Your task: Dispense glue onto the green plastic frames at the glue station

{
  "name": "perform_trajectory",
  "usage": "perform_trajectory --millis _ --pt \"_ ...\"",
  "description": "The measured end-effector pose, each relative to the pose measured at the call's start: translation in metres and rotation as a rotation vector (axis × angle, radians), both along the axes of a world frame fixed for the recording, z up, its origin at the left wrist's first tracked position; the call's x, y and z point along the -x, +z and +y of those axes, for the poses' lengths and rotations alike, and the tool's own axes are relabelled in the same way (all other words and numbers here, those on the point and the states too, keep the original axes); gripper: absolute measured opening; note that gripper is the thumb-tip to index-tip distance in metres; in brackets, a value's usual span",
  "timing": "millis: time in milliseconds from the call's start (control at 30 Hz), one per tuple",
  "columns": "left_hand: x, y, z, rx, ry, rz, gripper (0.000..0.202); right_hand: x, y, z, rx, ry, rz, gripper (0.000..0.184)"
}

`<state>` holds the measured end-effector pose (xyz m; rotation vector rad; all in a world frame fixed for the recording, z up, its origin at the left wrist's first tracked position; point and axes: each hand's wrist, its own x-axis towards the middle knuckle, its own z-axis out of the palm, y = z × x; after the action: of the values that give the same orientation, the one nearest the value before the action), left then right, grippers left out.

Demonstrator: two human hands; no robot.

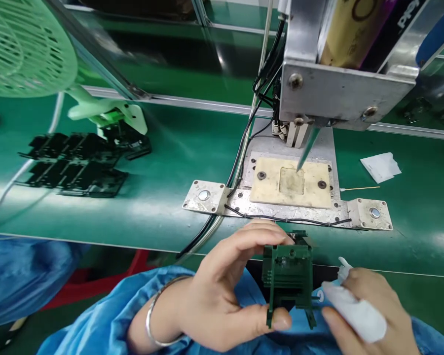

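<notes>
My left hand pinches a small green circuit board between thumb and fingers, low in the middle of the view over my blue sleeves. My right hand is closed on a folded white cloth and a white swab stick, with the cloth's tip touching the board's right edge. A silver bangle circles my left wrist.
A metal fixture with a beige pad and a dispensing needle stands just beyond on the green belt. Black plastic parts lie at the left under a green fan. A white wipe and a cotton swab lie at the right.
</notes>
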<state>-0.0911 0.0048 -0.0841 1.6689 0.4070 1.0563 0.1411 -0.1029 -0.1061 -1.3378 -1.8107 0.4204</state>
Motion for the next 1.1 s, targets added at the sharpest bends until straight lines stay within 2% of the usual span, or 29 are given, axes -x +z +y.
perform_trajectory --millis 100,167,233,333,400,467,600,667,833,967,1100 --pt "-0.005 0.0 0.003 -0.114 -0.009 -0.04 0.054 0.021 0.016 0.011 -0.037 0.083 -0.071 0.021" --pt "-0.007 0.0 0.003 -0.156 -0.023 -0.07 0.055 0.033 0.017 0.016 -0.101 0.137 -0.092 0.025" --pt "-0.008 -0.001 0.003 -0.191 -0.039 -0.094 0.058 0.041 0.013 0.019 -0.203 0.133 -0.135 0.029" --pt "-0.006 -0.002 0.002 -0.21 -0.025 -0.089 0.061 0.051 0.008 0.023 -0.287 0.036 -0.197 0.026" --pt "-0.005 -0.002 0.001 -0.228 -0.001 -0.083 0.063 0.053 0.008 0.026 -0.248 -0.004 -0.203 0.023" --pt "-0.004 -0.003 0.0 -0.244 0.022 -0.08 0.065 0.051 0.009 0.029 -0.242 0.021 -0.186 0.02" --pt "-0.005 -0.003 0.0 -0.233 0.068 -0.086 0.061 0.042 0.01 0.034 -0.356 0.113 -0.19 0.016" --pt "-0.006 -0.003 0.0 -0.222 0.083 -0.085 0.06 0.043 0.01 0.035 -0.317 0.094 -0.195 0.017" --pt "-0.008 -0.004 0.002 -0.227 0.098 -0.083 0.06 0.06 0.01 0.036 -0.208 -0.053 -0.163 0.028" --pt "-0.008 -0.004 0.001 -0.217 0.138 -0.073 0.056 0.063 0.01 0.04 -0.194 -0.067 -0.203 0.034" --pt "-0.009 -0.002 0.001 -0.217 0.171 -0.046 0.05 0.057 0.004 0.042 -0.257 -0.002 -0.22 0.027"
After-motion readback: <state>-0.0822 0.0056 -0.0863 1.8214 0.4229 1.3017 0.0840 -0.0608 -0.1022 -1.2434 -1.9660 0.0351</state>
